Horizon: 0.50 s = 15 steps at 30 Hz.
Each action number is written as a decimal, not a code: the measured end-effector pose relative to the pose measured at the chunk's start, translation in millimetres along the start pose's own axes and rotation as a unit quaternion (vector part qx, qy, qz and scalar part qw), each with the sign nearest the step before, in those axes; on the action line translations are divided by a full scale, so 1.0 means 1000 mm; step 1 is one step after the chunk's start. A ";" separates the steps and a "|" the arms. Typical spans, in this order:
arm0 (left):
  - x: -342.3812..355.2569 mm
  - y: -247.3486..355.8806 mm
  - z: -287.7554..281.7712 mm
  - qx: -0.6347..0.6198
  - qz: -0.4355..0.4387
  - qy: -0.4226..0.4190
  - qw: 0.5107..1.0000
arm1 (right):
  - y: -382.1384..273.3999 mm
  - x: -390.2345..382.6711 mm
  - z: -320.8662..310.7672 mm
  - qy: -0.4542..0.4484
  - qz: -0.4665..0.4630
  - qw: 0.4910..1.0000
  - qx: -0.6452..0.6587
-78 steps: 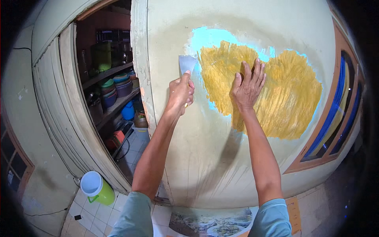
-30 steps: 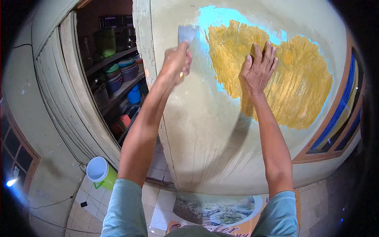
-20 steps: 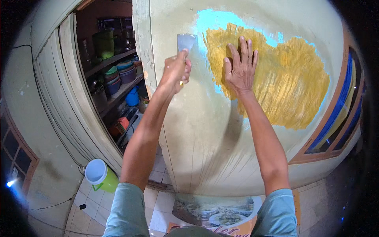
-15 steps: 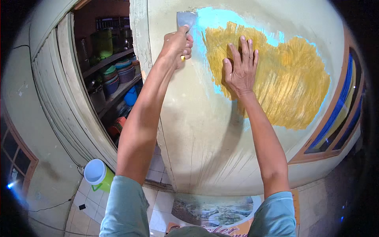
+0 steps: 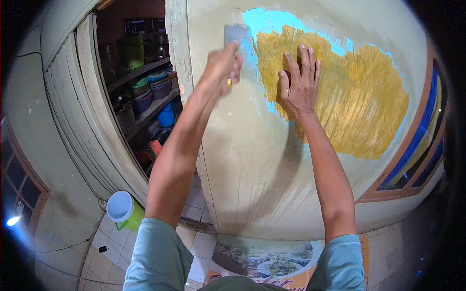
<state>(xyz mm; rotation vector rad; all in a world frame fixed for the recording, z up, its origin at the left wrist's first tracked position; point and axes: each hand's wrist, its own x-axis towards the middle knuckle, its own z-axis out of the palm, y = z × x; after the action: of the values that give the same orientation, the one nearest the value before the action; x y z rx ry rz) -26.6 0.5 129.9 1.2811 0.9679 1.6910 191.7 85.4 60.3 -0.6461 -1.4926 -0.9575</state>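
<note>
My left hand (image 5: 222, 68) grips a putty knife with a grey metal blade (image 5: 235, 33) and a small yellow bit of handle showing below the fist; the hand is slightly blurred. The blade is against the pale wall (image 5: 233, 145), at the left edge of a bright cyan patch (image 5: 267, 19). Inside that patch lies a large, streaky ochre-yellow area (image 5: 364, 111). My right hand (image 5: 302, 87) rests on the left part of the yellow area, palm to the wall, fingers spread and holding nothing.
A doorway at left shows shelves (image 5: 143, 114) of stacked plastic containers and pots. Below it a lime-green bucket (image 5: 131, 218) stands on the tiled floor (image 5: 201, 247), near cables. An orange-framed window (image 5: 410, 131) is at right, a printed banner (image 5: 267, 257) along the wall's foot.
Since 2.6 seconds ago both hands have moved higher on the wall. In the last half second the blade has moved slightly down and right. My right hand has shifted left since one second ago.
</note>
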 end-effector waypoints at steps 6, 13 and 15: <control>0.009 0.032 0.009 0.015 0.025 0.006 1.000 | -0.009 0.005 -0.001 0.006 0.008 1.000 0.018; -0.005 0.007 0.016 -0.005 -0.017 0.000 1.000 | 0.003 0.000 -0.003 -0.005 0.003 1.000 -0.004; 0.002 0.013 0.020 -0.009 -0.004 -0.006 1.000 | 0.000 -0.001 -0.003 -0.004 0.004 1.000 -0.008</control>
<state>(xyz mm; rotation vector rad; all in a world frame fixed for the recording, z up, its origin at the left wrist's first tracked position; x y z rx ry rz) -9.6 -0.4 146.7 1.2734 0.9475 1.6812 193.6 83.0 59.4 -0.6679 -1.4904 -0.9612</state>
